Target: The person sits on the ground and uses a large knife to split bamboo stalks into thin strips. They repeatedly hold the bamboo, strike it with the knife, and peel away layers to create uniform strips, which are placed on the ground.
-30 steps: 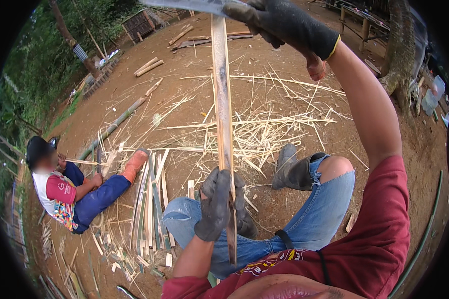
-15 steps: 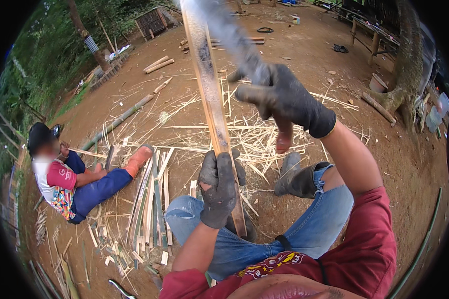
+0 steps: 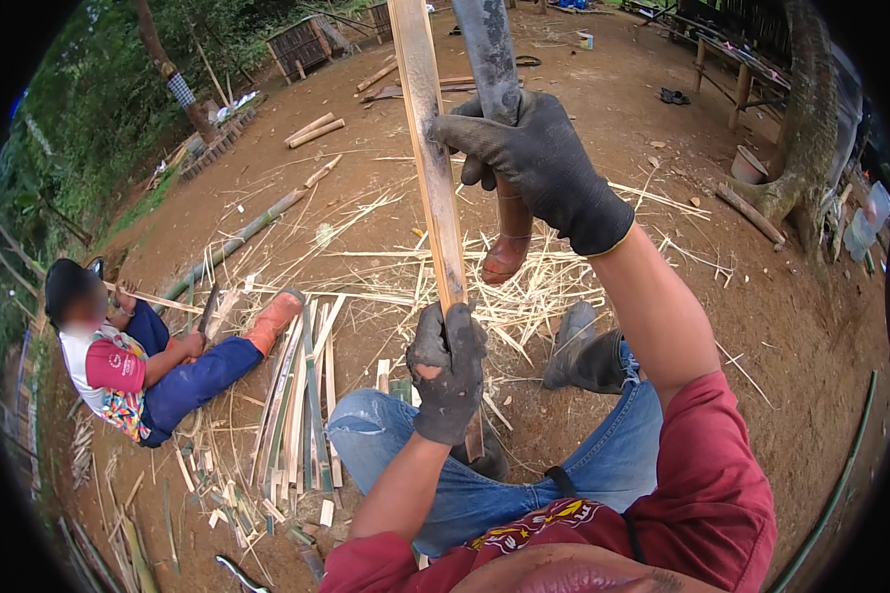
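Observation:
My left hand, in a worn dark glove, is closed around the lower part of a long split bamboo strip. The strip stands nearly upright before me, its top running out of view and its lower end between my legs. In my gloved right hand is a machete, its broad grey blade pointing up and away beside the strip. Below the fist shows the machete's curved wooden handle. The right hand's forward finger and thumb area reaches to the strip's edge; whether it presses there I cannot tell.
Pale bamboo shavings lie heaped beyond my knees. Split slats are at left, near a seated person with a blade. A long bamboo pole lies behind them. A tree trunk stands at far right.
The machete, blurred and slanting up-left across the strip before, now stands sharper and more upright at its right. My right hand has come left, and the strip's top has swung right.

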Demonstrator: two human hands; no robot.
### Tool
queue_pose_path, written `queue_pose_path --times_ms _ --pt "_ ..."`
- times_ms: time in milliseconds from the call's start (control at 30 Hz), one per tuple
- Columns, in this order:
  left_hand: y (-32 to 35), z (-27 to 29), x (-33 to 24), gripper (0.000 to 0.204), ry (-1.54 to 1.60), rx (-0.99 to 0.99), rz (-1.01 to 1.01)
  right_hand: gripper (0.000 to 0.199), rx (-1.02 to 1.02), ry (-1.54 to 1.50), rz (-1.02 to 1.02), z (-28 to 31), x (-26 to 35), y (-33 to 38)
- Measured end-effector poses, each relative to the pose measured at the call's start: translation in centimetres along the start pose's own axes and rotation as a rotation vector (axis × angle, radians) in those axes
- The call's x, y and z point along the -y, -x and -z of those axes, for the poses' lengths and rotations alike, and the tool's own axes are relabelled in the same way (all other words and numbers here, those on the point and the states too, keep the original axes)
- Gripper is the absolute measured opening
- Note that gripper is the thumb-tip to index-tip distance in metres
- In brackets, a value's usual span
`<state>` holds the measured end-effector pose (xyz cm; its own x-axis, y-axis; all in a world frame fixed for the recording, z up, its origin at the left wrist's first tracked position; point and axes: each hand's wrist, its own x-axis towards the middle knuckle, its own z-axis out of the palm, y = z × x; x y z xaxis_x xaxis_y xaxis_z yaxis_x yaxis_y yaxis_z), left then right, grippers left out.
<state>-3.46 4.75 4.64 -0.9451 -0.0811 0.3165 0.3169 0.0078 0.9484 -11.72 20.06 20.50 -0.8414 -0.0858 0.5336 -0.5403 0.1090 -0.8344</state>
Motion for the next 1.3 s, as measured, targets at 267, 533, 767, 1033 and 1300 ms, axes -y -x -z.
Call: queue_pose_path --times_ms 267,533,767,1033,1300 --pt "-0.6 0.4 1.2 0.035 -0.072 -0.035 0.026 0.035 -0.114 0.348 -0.083 0.0 0.1 -0.2" --pt "-1.8 1.3 2.6 0.043 0.355 0.026 0.092 0.032 -0.402 -0.046 0.053 4.2 -1.0 -1.2" --pt "-1.9 2.9 2.3 0.052 1.294 0.644 0.409 0.032 -0.29 -0.499 0.07 3.5 -2.6 -0.3" --pt "-1.5 3.1 0.9 0.066 1.314 0.715 0.377 0.028 -0.424 -0.66 0.181 7.4 -5.9 -0.3" --pt "-1.6 2.5 0.6 0.068 1.343 0.798 0.364 0.028 -0.652 -0.529 0.125 9.7 -6.7 -0.6"
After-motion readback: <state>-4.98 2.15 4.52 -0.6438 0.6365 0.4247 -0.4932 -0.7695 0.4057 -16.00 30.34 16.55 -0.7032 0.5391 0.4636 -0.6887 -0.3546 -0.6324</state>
